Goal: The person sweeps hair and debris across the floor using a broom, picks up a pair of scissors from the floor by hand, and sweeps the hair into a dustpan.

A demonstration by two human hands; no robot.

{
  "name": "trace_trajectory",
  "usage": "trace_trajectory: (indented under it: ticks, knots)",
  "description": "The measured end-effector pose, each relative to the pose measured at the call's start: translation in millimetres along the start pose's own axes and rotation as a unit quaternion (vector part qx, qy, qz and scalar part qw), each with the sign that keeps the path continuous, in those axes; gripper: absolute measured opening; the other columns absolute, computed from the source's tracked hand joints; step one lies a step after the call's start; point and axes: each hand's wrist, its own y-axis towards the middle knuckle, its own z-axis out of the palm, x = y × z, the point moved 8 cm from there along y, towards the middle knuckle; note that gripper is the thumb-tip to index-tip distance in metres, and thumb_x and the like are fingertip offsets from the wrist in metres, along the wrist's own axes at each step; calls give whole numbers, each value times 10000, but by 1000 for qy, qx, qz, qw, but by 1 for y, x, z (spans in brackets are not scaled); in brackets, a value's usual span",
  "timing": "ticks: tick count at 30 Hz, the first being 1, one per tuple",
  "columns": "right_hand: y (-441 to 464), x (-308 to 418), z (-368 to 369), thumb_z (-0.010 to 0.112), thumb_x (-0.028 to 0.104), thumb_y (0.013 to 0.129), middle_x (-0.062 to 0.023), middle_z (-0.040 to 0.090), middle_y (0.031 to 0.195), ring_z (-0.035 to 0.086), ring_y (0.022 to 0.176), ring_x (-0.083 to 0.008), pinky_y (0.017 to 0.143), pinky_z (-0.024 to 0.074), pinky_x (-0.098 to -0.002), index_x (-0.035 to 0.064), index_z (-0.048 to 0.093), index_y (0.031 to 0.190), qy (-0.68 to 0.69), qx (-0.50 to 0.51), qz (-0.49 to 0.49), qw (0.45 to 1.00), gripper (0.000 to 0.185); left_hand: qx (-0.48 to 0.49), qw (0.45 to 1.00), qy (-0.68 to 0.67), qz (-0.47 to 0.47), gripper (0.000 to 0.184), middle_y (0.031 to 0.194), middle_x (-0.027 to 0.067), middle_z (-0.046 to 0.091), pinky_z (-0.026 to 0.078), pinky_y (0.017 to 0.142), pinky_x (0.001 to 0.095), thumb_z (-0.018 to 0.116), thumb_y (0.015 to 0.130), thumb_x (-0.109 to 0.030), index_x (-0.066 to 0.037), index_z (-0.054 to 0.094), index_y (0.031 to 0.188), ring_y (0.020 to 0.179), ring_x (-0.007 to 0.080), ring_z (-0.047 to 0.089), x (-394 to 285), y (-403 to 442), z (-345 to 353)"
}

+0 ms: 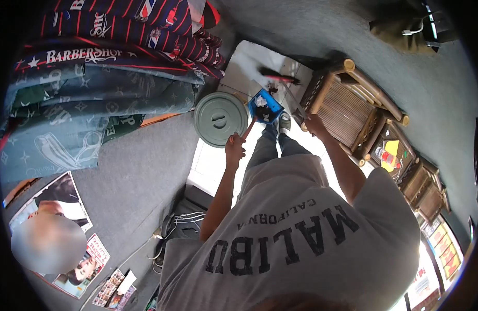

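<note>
My left hand (pixel 234 149) is closed around the thin handle of a blue dustpan (pixel 274 115), low over the floor by my feet. In the pan lie crumpled white paper (pixel 260 101) and a dark clump that looks like hair (pixel 265 112). My right hand (pixel 315 126) grips the long stick of a broom (pixel 286 79), whose red and dark head is just beyond the pan and slightly blurred. Some dark debris (pixel 272 89) is on the floor tiles between broom head and pan. Left of the pan stands a grey-green lidded bin (pixel 220 132).
Barbershop-print capes (pixel 83 54) hang at upper left, above posters (pixel 68 202) on the grey wall. A bamboo chair (pixel 347 109) stands close on my right, with a small table bearing a bottle (pixel 386 157) behind it. Cables (pixel 182 220) hang at lower left.
</note>
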Motion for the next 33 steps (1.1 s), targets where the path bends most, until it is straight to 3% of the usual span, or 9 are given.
trace_trajectory:
  ticks: [2, 5, 6, 8, 14, 18, 24, 27, 33]
  knots:
    - [-4, 11, 0, 486, 59, 766, -210, 625, 697, 639, 552, -299, 471, 514, -422, -83, 591, 917, 8, -28, -51, 998, 232, -14, 1000, -6, -9, 479, 583, 43, 500, 394, 387, 236, 414, 973, -447, -25, 585, 823, 440, 95, 473, 11, -10, -4]
    - [109, 19, 43, 501, 83, 786, -222, 648, 784, 669, 700, -308, 573, 538, -458, -58, 608, 1000, -312, -100, -259, 909, 278, -27, 999, 4, -24, 478, 596, 45, 505, 393, 387, 234, 404, 977, -443, -27, 583, 824, 456, 93, 480, 22, -22, -5]
    - [140, 29, 54, 506, 91, 793, -226, 656, 813, 679, 749, -312, 607, 546, -470, -49, 614, 1028, -359, -96, -262, 891, 295, -26, 999, 22, -35, 472, 605, 42, 505, 390, 387, 234, 392, 980, -441, -30, 577, 843, 460, 93, 480, 24, -28, -5]
    - [149, 50, 48, 543, 133, 805, -202, 668, 964, 667, 904, -323, 707, 549, -479, -4, 631, 1071, -181, 19, 3, 983, 313, -27, 999, 15, -35, 463, 618, 42, 513, 388, 386, 232, 389, 982, -442, -33, 566, 856, 466, 93, 483, 32, -33, -7]
    - [71, 31, 59, 526, 208, 830, -179, 664, 1033, 665, 917, -345, 706, 531, -509, 130, 466, 1299, -478, -9, -144, 866, 479, -11, 999, -24, -30, 451, 737, 62, 568, 390, 355, 222, 376, 979, -434, -31, 523, 841, 475, 92, 500, 61, -30, -20]
    - [42, -64, 32, 518, 224, 858, -169, 665, 962, 670, 846, -330, 702, 531, -490, 199, 400, 1377, -529, 5, -63, 846, 533, -7, 998, -30, -46, 447, 744, 62, 567, 388, 356, 220, 380, 978, -436, -31, 515, 842, 481, 90, 498, 69, -32, -26]
    - [-28, -54, -29, 478, 267, 897, -137, 661, 1000, 661, 898, -311, 755, 527, -460, 238, 455, 1324, -481, -1, -54, 875, 428, 2, 1000, 9, -12, 449, 730, 58, 552, 386, 362, 220, 365, 989, -426, -33, 534, 855, 484, 91, 489, 83, -28, -28]
    - [52, -79, -17, 519, 251, 870, -170, 663, 965, 656, 901, -350, 749, 524, -502, 333, 341, 1420, -478, -43, -132, 867, 583, 20, 999, 21, -21, 441, 755, 59, 568, 394, 363, 220, 367, 990, -425, -31, 538, 891, 514, 93, 513, 88, -25, -24]
    - [122, 5, 11, 524, 232, 838, -183, 665, 998, 654, 933, -359, 714, 524, -522, 87, 585, 1128, -384, -58, -89, 917, 330, 21, 999, 33, -8, 433, 751, 61, 568, 399, 366, 220, 375, 987, -419, -28, 538, 892, 512, 94, 513, 83, -25, -18]
